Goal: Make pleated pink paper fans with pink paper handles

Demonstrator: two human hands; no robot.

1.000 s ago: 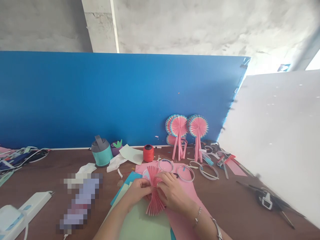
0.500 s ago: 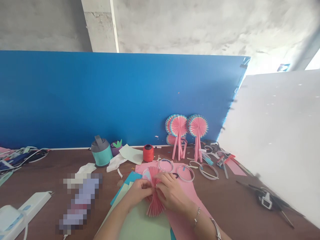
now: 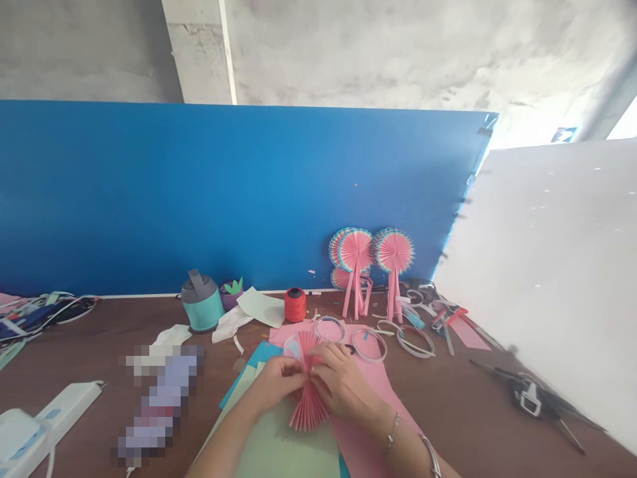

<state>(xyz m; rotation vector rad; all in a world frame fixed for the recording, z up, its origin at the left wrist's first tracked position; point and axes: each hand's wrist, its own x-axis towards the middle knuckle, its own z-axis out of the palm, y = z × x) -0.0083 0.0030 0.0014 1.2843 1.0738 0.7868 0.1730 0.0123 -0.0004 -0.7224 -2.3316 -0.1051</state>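
Note:
A pleated pink paper fan (image 3: 309, 413) is pinched at its middle, its folds spreading at both ends like a bow. My left hand (image 3: 277, 380) grips it from the left with thumb and forefinger. From the right, my right hand (image 3: 339, 377) closes on the same narrow waist, its fingertips partly hidden behind the knuckles. Beneath the fan lie pale green paper sheets (image 3: 273, 441), with pink paper (image 3: 365, 425) to the right and blue paper (image 3: 256, 362) at the left edge. Rolls of tape (image 3: 369, 345) rest just beyond my right hand.
Finished pink fans (image 3: 357, 251) lean against the blue partition (image 3: 199, 186). A red thread spool (image 3: 295, 305) and a teal-grey container (image 3: 203, 307) stand at the back. On the left lies a power strip (image 3: 64, 418); at right, a dark tool (image 3: 530, 398) with a pale clasp.
The lower folds of the pink fan have spread slightly wider to the left. Both hands keep nearly the same place and grip.

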